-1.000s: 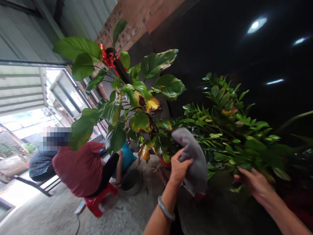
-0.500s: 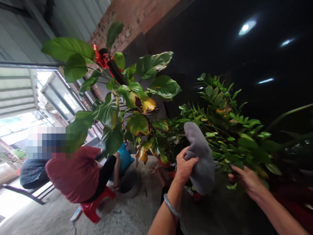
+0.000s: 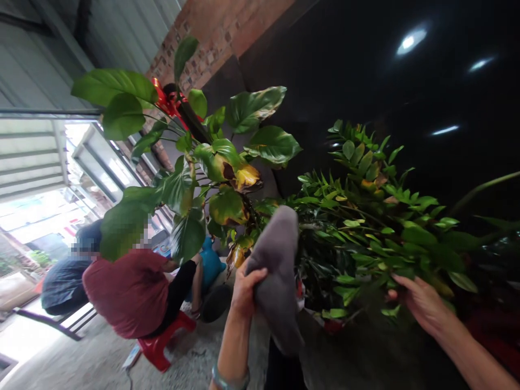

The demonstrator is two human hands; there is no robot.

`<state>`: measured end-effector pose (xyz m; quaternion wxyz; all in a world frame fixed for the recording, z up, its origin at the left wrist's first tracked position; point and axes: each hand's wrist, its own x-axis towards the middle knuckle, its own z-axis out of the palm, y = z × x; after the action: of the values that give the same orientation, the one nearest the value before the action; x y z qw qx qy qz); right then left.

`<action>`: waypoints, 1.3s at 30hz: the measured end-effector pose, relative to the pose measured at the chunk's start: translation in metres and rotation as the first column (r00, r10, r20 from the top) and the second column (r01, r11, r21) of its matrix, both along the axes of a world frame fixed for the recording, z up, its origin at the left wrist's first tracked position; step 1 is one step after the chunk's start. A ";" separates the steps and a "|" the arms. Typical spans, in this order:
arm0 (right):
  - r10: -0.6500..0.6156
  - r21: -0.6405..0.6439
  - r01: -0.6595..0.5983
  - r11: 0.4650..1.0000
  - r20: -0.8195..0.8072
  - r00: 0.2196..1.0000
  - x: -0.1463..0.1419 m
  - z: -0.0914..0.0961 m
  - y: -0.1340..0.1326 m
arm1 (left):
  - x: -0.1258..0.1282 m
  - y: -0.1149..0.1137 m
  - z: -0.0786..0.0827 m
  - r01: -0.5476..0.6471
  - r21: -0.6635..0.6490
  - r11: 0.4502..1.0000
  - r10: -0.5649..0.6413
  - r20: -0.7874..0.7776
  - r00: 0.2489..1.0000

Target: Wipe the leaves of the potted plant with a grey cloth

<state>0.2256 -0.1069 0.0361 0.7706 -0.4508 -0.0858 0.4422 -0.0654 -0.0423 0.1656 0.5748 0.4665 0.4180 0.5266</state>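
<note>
Angled upward, a person's left hand (image 3: 244, 292) closes firmly around a gray cloth (image 3: 279, 271) before a broad-leaved plant (image 3: 227, 206); the right hand (image 3: 426, 306) stretches inward, fingers (image 3: 403, 282) slightly bent at green foliage (image 3: 376, 248), their hold there unclear.
</note>
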 end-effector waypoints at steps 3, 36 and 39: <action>-0.012 -0.011 0.012 1.000 -0.011 1.000 -0.003 -0.003 0.003 | 0.010 0.005 -0.019 -0.135 0.025 0.990 0.137 -0.083 0.987; -0.038 0.011 0.038 0.999 -0.050 0.998 -0.009 -0.009 0.010 | 0.016 0.023 -0.038 -0.097 0.049 0.994 0.107 -0.284 0.953; -0.012 -0.015 0.012 1.000 -0.038 0.999 -0.007 -0.010 0.009 | 0.019 0.001 -0.061 0.115 -0.186 0.976 -0.160 -0.251 0.954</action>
<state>0.2189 -0.0984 0.0261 0.7715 -0.4484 -0.0652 0.4467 -0.0463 -0.0417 0.1048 0.5866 0.5103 0.5006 0.3806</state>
